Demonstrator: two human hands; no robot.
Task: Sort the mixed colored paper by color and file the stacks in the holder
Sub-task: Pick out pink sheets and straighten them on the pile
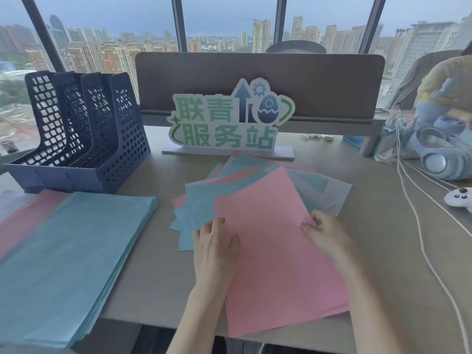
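Left hand (215, 247) flat, fingers relaxed, resting on the top pink paper sheet (275, 251) of the mixed pink/blue/white paper pile (224, 185) mid-bench. Right hand (325, 232) pinches that sheet's right edge. Sorted blue paper stack (76, 256) lies left, over a pink stack (28, 215). Dark blue mesh plastic file holder (84, 134) stands back-left.

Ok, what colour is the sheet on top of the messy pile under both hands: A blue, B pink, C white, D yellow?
B: the top sheet of the mixed pile is pink, with the left hand and right hand on it; blue sheets poke out beneath.
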